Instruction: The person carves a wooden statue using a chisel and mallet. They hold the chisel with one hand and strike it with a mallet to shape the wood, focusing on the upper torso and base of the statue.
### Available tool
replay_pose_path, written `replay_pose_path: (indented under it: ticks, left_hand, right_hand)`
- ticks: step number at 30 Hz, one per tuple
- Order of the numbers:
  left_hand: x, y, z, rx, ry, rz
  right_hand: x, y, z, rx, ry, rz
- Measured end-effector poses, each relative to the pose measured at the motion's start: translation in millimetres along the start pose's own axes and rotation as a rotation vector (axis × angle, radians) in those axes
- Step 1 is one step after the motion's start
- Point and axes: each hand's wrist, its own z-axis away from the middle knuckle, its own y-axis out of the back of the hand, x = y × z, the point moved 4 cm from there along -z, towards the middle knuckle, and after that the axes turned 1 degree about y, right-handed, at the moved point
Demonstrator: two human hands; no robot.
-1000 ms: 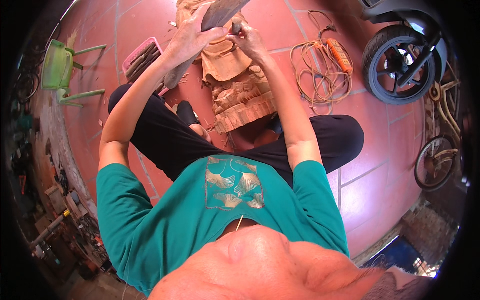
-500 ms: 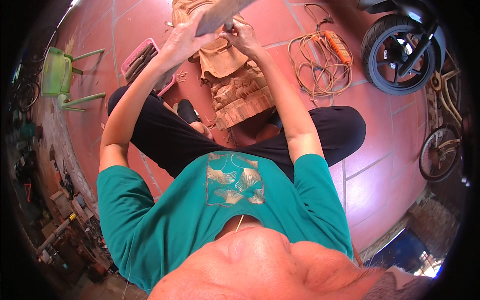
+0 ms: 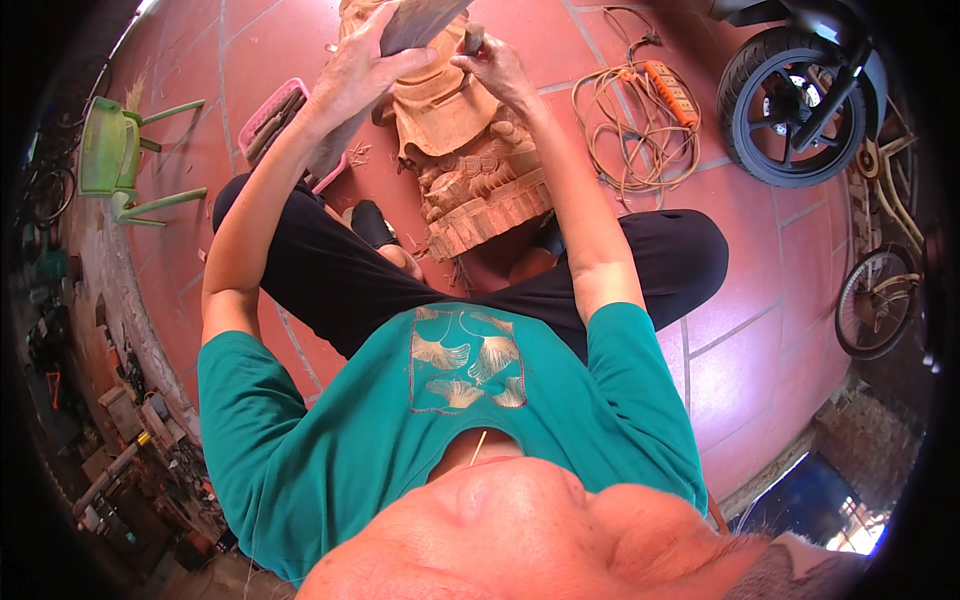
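A carved wooden statue (image 3: pixel 445 118) lies on the floor between my bent legs, its jagged base toward me and its far end cut off by the top edge. Above its left side, my left hand (image 3: pixel 368 68) is closed around a flat grey-brown wooden bar (image 3: pixel 418 24), the thumb stretched along it. To the right, the fingers of my right hand (image 3: pixel 498 72) pinch a short dark-ended rod (image 3: pixel 473 40) that looks like a chisel; its lower part is hidden. The bar and the rod are apart.
A pink basket (image 3: pixel 245 132) of long dark tools stands left of the statue, with wood shavings (image 3: pixel 358 154) beside it. A green plastic chair (image 3: pixel 110 150) is farther left. At right lie an orange power strip (image 3: pixel 670 93) and coiled cord (image 3: pixel 600 150), near a motorbike wheel (image 3: pixel 735 110).
The bar has shifted left and turned steeper, drawing away from the rod. My right hand has moved slightly right with the rod. The statue looks nearly unmoved.
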Motion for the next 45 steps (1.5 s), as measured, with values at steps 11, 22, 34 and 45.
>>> replay_pose_path:
  ticks: [11,22,34,45]
  left_hand:
    - [-20.9,-13.5,-15.0,-0.172,0.012,-0.300]
    - [-32.8,-14.0,-14.9,-0.205,-0.018,-0.458]
    - [-38.2,1.9,-18.4,-0.009,0.014,-0.126]
    - [-8.6,-12.3,-29.5,-0.058,0.009,-0.228]
  right_hand:
    - [13.7,-2.0,-3.4,-0.031,-0.034,-0.084]
    - [5.4,-10.7,-0.7,-0.066,0.041,0.080]
    - [19.2,13.8,-10.3,0.037,-0.055,-0.198]
    - [24.4,2.5,-13.0,0.052,-0.047,-0.023]
